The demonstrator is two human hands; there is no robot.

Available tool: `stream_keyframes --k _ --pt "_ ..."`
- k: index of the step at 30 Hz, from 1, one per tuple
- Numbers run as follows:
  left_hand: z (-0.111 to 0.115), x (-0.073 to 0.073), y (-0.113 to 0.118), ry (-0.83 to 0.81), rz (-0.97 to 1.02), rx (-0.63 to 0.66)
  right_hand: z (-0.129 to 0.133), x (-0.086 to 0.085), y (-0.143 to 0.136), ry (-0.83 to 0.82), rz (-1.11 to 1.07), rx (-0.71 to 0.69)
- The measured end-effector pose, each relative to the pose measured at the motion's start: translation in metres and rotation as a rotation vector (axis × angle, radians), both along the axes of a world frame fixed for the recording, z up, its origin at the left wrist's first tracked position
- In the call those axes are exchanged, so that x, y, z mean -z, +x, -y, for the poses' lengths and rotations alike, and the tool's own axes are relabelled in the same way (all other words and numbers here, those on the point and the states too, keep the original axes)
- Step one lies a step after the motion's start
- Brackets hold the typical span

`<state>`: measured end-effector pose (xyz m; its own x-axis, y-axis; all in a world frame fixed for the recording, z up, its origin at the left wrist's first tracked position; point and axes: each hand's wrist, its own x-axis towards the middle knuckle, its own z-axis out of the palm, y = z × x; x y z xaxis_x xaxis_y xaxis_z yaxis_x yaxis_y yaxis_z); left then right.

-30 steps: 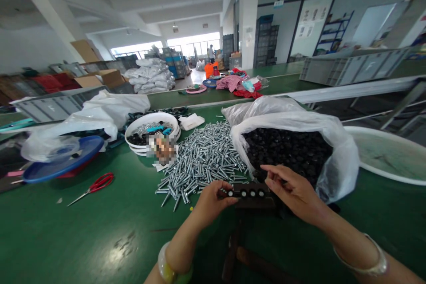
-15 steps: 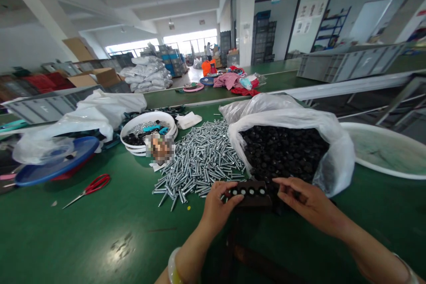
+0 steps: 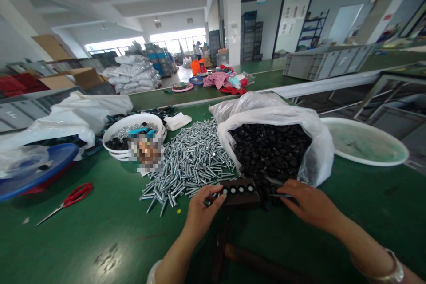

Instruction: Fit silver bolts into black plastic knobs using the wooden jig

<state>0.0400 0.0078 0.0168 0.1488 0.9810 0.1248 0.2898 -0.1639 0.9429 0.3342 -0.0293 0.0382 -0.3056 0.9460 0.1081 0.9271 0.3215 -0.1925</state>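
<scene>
My left hand (image 3: 203, 207) pinches the left end of a dark block (image 3: 240, 200) between thumb and fingers. Along the block's top runs a row of round black pieces (image 3: 241, 189) with pale centres. To the right, my right hand (image 3: 304, 199) is closed around a thin metal tool (image 3: 278, 195) with two prongs, possibly tweezers. Its prongs point left, over loose black parts (image 3: 265, 193) beside the block. Behind it, an open plastic bag (image 3: 319, 142) is full of small black parts (image 3: 269, 151). A heap of silver screws (image 3: 189, 159) lies behind my left hand.
A dark tool with a wooden handle (image 3: 249, 255), perhaps a hammer, lies close to me. Red-handled scissors (image 3: 71, 197), a blue basin (image 3: 60, 159) and stacked white tubs (image 3: 113, 153) are on the left. A large white tray (image 3: 366, 142) lies right.
The two-pronged metal tool now shows in my right hand. My view has shifted, so the scene sits further left. My left hand remains on the block.
</scene>
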Motion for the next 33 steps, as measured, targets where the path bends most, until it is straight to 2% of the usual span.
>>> stream_keyframes --k 4,8,13,15,18,22,25,29,30,31,33 --pt "0.001 0.001 0.001 -0.122 0.064 0.010 -0.005 0.002 -0.007 0.035 0.003 -0.057" --pt "0.002 -0.001 0.004 -0.093 0.060 -0.013 -0.013 0.005 -0.007 0.035 0.054 -0.013" --pt "-0.007 -0.010 -0.005 -0.152 0.028 0.117 -0.036 0.004 -0.007 0.084 0.008 0.042" --pt "-0.019 -0.016 -0.006 -0.159 -0.016 0.122 -0.047 0.002 -0.014 0.075 0.040 0.035" --pt "-0.046 -0.027 0.004 -0.047 -0.171 0.160 -0.059 0.000 -0.028 0.028 0.121 0.089" --pt "-0.084 -0.039 0.036 0.100 -0.492 0.458 -0.065 0.001 -0.039 0.029 0.125 0.182" --pt "-0.107 -0.040 0.063 0.294 -0.656 0.588 -0.069 0.004 -0.035 0.056 0.072 0.252" --pt "-0.123 -0.035 0.087 0.522 -0.869 0.783 -0.080 0.006 -0.010 0.098 -0.054 0.315" --pt "-0.125 -0.033 0.090 0.561 -0.912 0.811 -0.082 0.006 -0.003 0.096 -0.148 0.332" --pt "-0.126 -0.032 0.092 0.598 -0.943 0.830 -0.084 0.006 0.005 0.079 -0.303 0.358" --pt "-0.126 -0.030 0.094 0.653 -0.985 0.885 -0.088 0.005 0.017 -0.002 -0.771 0.421"
